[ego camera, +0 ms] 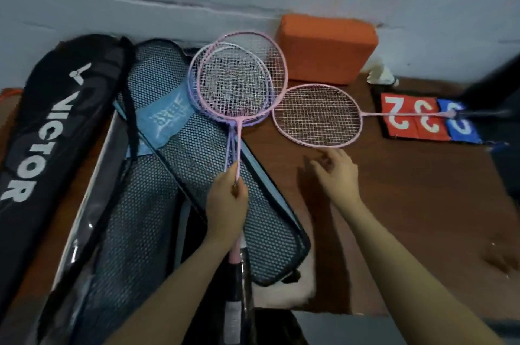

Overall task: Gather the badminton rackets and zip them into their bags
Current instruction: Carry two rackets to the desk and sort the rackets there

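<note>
From the head view, we are judging the task to be in its gathering stage: no racket is sitting in a bag yet, and nothing is being zipped. Our left hand is gripping the shafts of a bunch of pink rackets above the mesh bag. Our right hand, fingers loosely spread and holding nothing, is hovering just beside the lone pink racket, right of the mesh bag on the counter.
</note>
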The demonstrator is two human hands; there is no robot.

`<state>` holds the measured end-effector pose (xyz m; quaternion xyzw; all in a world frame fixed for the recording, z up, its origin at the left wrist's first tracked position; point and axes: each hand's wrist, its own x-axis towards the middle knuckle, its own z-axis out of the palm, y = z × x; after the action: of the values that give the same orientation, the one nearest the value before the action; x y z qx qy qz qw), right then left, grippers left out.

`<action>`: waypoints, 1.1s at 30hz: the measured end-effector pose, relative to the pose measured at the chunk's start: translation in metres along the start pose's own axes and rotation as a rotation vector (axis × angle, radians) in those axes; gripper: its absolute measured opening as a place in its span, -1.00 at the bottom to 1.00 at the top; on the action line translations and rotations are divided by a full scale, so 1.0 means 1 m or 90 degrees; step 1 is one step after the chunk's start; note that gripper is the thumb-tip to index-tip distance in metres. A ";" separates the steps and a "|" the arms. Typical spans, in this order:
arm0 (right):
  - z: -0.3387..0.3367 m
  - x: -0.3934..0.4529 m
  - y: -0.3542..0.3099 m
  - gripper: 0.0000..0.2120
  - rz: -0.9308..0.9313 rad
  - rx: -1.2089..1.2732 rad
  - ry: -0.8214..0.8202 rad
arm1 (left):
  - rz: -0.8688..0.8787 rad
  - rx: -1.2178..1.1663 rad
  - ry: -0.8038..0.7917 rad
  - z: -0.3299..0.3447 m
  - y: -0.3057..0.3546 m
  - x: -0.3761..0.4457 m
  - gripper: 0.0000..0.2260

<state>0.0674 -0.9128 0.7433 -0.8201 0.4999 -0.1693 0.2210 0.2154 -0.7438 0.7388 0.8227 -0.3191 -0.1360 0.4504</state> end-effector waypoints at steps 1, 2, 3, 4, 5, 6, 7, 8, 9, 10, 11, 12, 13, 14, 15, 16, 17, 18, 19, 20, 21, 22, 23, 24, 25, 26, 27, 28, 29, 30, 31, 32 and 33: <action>-0.001 0.008 0.011 -0.67 0.004 -0.046 -0.006 | -0.005 0.011 0.006 0.007 0.002 -0.002 -0.66; 0.000 0.015 0.020 -0.65 0.005 -0.091 -0.012 | -0.001 0.032 0.010 0.011 0.003 -0.003 -0.67; 0.002 0.021 0.026 -0.63 0.002 -0.128 -0.017 | 0.004 0.063 0.011 0.016 0.003 -0.002 -0.67; 0.005 0.027 0.031 -0.61 -0.001 -0.151 -0.024 | 0.006 0.097 0.008 0.019 0.003 -0.001 -0.67; 0.007 0.031 0.035 -0.58 -0.002 -0.159 -0.031 | 0.002 0.128 -0.002 0.022 0.004 0.002 -0.67; 0.010 0.035 0.039 -0.57 0.001 -0.155 -0.037 | -0.002 0.155 -0.020 0.024 0.004 0.004 -0.66; 0.012 0.039 0.042 -0.58 0.009 -0.146 -0.041 | 0.000 0.178 -0.036 0.026 0.004 0.007 -0.64; 0.014 0.042 0.045 -0.60 0.018 -0.135 -0.042 | 0.008 0.198 -0.046 0.028 0.004 0.008 -0.64; 0.015 0.043 0.048 -0.63 0.026 -0.127 -0.040 | 0.019 0.218 -0.051 0.030 0.004 0.009 -0.64; 0.016 0.045 0.051 -0.67 0.032 -0.120 -0.034 | 0.029 0.237 -0.050 0.031 0.004 0.009 -0.64; 0.016 0.047 0.053 -0.71 0.035 -0.116 -0.031 | 0.039 0.253 -0.045 0.033 0.005 0.010 -0.64; 0.016 0.048 0.055 -0.74 0.037 -0.111 -0.033 | 0.051 0.266 -0.041 0.034 0.006 0.011 -0.64; 0.016 0.050 0.056 -0.76 0.035 -0.107 -0.042 | 0.067 0.275 -0.041 0.036 0.008 0.012 -0.65; 0.015 0.051 0.057 -0.76 0.029 -0.106 -0.055 | 0.087 0.277 -0.047 0.039 0.010 0.013 -0.66; 0.013 0.051 0.058 -0.75 0.016 -0.112 -0.070 | 0.107 0.274 -0.060 0.042 0.014 0.015 -0.67; 0.012 0.050 0.059 -0.75 -0.006 -0.125 -0.085 | 0.122 0.269 -0.081 0.046 0.017 0.017 -0.67; 0.011 0.049 0.061 -0.75 -0.033 -0.142 -0.096 | 0.133 0.265 -0.106 0.052 0.021 0.019 -0.68; 0.010 0.046 0.061 -0.75 -0.061 -0.152 -0.101 | 0.139 0.265 -0.131 0.058 0.025 0.021 -0.68; 0.009 0.043 0.061 -0.76 -0.084 -0.154 -0.097 | 0.142 0.267 -0.154 0.065 0.028 0.024 -0.67; 0.007 0.039 0.059 -0.78 -0.102 -0.146 -0.081 | 0.141 0.267 -0.170 0.072 0.032 0.027 -0.65; 0.005 0.036 0.057 -0.80 -0.116 -0.131 -0.061 | 0.138 0.262 -0.177 0.079 0.036 0.029 -0.65; 0.004 0.033 0.053 -0.81 -0.128 -0.117 -0.043 | 0.135 0.251 -0.174 0.084 0.040 0.032 -0.65; 0.003 0.030 0.050 -0.82 -0.141 -0.108 -0.032 | 0.128 0.233 -0.158 0.089 0.043 0.033 -0.66; 0.003 0.028 0.047 -0.83 -0.155 -0.105 -0.028 | 0.117 0.210 -0.137 0.091 0.046 0.035 -0.66; 0.004 0.027 0.044 -0.84 -0.167 -0.105 -0.029 | 0.103 0.187 -0.118 0.093 0.047 0.036 -0.66; 0.004 0.026 0.043 -0.84 -0.174 -0.104 -0.031 | 0.092 0.172 -0.105 0.094 0.048 0.037 -0.66; 0.005 0.025 0.042 -0.85 -0.181 -0.100 -0.032 | 0.083 0.163 -0.096 0.095 0.048 0.038 -0.66; 0.006 0.024 0.041 -0.85 -0.189 -0.093 -0.029 | 0.075 0.151 -0.088 0.098 0.047 0.039 -0.66; 0.007 0.023 0.041 -0.86 -0.198 -0.086 -0.027 | 0.061 0.131 -0.079 0.100 0.047 0.040 -0.66; 0.008 0.023 0.042 -0.85 -0.203 -0.081 -0.031 | 0.036 0.107 -0.070 0.104 0.047 0.042 -0.65; 0.010 0.023 0.043 -0.84 -0.205 -0.075 -0.041 | 0.002 0.084 -0.060 0.108 0.047 0.043 -0.63; 0.010 0.023 0.043 -0.83 -0.209 -0.067 -0.051 | -0.030 0.063 -0.048 0.110 0.048 0.044 -0.62; 0.010 0.025 0.045 -0.82 -0.207 -0.054 -0.063 | -0.059 0.046 -0.036 0.113 0.049 0.045 -0.61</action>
<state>0.0500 -0.9508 0.7125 -0.9062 0.3557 -0.1411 0.1800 0.1724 -0.8663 0.7188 0.8482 -0.2982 -0.1678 0.4043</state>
